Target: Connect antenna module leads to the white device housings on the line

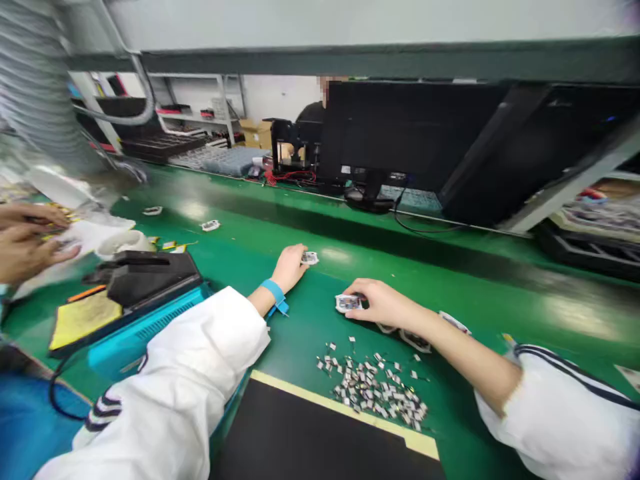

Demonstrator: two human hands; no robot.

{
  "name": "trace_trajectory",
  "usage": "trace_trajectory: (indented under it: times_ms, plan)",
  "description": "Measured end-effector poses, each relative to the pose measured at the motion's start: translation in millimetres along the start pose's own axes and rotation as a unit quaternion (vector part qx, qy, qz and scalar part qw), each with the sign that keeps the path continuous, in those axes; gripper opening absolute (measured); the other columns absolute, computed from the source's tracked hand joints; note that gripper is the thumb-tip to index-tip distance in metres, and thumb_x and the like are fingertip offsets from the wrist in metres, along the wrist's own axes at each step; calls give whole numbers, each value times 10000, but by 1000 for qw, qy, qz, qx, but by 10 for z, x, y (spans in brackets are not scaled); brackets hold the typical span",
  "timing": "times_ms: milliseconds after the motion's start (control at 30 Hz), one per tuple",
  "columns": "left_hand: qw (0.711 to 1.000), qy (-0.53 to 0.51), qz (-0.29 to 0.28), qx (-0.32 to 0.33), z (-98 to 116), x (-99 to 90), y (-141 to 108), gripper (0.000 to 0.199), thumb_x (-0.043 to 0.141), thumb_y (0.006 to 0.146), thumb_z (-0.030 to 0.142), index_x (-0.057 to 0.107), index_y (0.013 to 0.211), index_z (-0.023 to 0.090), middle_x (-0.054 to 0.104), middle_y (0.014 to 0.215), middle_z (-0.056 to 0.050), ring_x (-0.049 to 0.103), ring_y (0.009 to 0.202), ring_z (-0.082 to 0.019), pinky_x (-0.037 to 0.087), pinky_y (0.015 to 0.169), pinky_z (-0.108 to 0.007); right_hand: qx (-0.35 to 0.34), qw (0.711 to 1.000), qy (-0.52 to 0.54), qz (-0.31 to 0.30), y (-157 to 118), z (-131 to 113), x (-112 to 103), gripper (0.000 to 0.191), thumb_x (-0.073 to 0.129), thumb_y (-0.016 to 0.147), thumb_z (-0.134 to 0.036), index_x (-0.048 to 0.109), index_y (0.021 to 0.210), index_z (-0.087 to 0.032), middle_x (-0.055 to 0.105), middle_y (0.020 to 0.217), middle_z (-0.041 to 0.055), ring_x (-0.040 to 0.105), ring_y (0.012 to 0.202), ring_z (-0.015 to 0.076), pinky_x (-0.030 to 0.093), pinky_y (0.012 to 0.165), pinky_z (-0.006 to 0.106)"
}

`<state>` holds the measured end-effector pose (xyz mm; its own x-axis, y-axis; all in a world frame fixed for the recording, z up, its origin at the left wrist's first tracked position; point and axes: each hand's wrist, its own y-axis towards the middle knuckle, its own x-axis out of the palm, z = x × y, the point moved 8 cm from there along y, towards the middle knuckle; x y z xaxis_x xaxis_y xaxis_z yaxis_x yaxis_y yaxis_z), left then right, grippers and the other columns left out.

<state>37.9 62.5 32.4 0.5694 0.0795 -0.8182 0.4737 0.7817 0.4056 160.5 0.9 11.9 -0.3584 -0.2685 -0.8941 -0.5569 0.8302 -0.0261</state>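
Observation:
My left hand (pixel 290 267), with a blue strap on its wrist, reaches far over the green bench, fingers closed at the edge of a small white housing with electronics inside (pixel 311 258). Nearer and to the right, my right hand (pixel 383 303) pinches a similar white housing (pixel 348 304), its open face showing circuit parts. More white housings (pixel 416 341) lie partly hidden beneath my right wrist and forearm. Below that hand spreads a loose heap of small metallic parts with thin dark leads (pixel 375 387).
A black mat (pixel 320 437) with yellow tape edging lies in front. At left stand a teal device (pixel 145 327), a yellow sponge (pixel 87 319) and a co-worker's hands (pixel 35 243). Two white housings (pixel 211 225) sit farther back. Dark monitors (pixel 410 133) line the far edge.

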Motion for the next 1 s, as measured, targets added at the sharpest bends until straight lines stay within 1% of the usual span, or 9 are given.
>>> trace_trajectory:
  times_ms: [100, 167, 200, 300, 433, 567, 800, 867, 1000]
  plan:
    - [991, -51, -76, 95, 447, 48, -218, 246, 430, 761, 27, 580, 934, 117, 606, 984, -98, 537, 967, -204, 411, 894, -386, 15, 1000, 16, 7, -65, 53, 158, 362, 623, 676, -326, 611, 981, -132, 560, 894, 76, 530, 849, 183, 421, 799, 313]
    - [963, -93, -170, 189, 755, 129, -463, 262, 434, 778, 41, 612, 883, 201, 639, 936, 2, 561, 922, -120, 432, 873, -234, 25, 999, 29, 17, -89, 84, 226, 397, 617, 683, -348, 597, 1020, -140, 541, 917, 74, 523, 866, 171, 417, 815, 294]
    - [935, -115, -226, 247, 904, 175, -624, 289, 403, 791, 33, 607, 919, 191, 635, 971, -6, 551, 952, -115, 419, 888, -215, 28, 999, 36, 23, -96, 94, 248, 414, 618, 683, -353, 590, 1037, -140, 532, 928, 75, 521, 872, 169, 417, 820, 290]
    - [892, -122, -314, 303, 1075, 267, -949, 304, 338, 825, 42, 596, 959, 129, 631, 994, -57, 541, 979, -134, 409, 894, -219, 33, 997, 57, 42, -102, 101, 280, 403, 578, 723, -339, 569, 1068, -132, 516, 958, 83, 518, 887, 169, 416, 833, 300]
    - [903, -93, -303, 289, 1030, 334, -1008, 260, 353, 845, 99, 599, 925, 119, 641, 942, -58, 554, 900, -144, 432, 837, -236, 25, 995, 79, 60, -96, 85, 293, 274, 414, 826, -209, 573, 1037, -134, 526, 946, 84, 517, 894, 157, 418, 841, 308]
    - [935, -81, -250, 239, 893, 327, -938, 222, 389, 846, 138, 585, 951, 134, 638, 891, -42, 551, 830, -134, 451, 761, -229, 21, 994, 92, 61, -105, 89, 309, 299, 350, 815, -85, 564, 1018, -129, 528, 958, 85, 510, 917, 146, 416, 855, 298]
    - [984, -107, -92, 111, 616, 64, -767, 171, 486, 814, 173, 576, 959, 155, 615, 868, -30, 543, 802, -103, 442, 731, -202, 3, 993, 112, 41, -156, 23, 405, 433, 545, 748, -295, 450, 1144, -148, 454, 1061, 83, 497, 951, 169, 426, 862, 335]
    - [984, -108, -100, 102, 607, 76, -760, 180, 482, 817, 175, 573, 972, 159, 614, 882, -32, 549, 804, -104, 443, 723, -199, 0, 993, 117, 36, -147, 5, 437, 417, 532, 757, -272, 444, 1147, -152, 443, 1061, 81, 490, 953, 167, 426, 860, 333]
    - [960, -127, -210, 137, 712, 254, -850, 201, 497, 811, 203, 563, 996, 161, 617, 873, -26, 564, 763, -103, 445, 688, -193, -7, 990, 136, 29, -126, -18, 462, 390, 506, 776, -263, 445, 1150, -170, 439, 1058, 74, 483, 939, 158, 431, 838, 323]
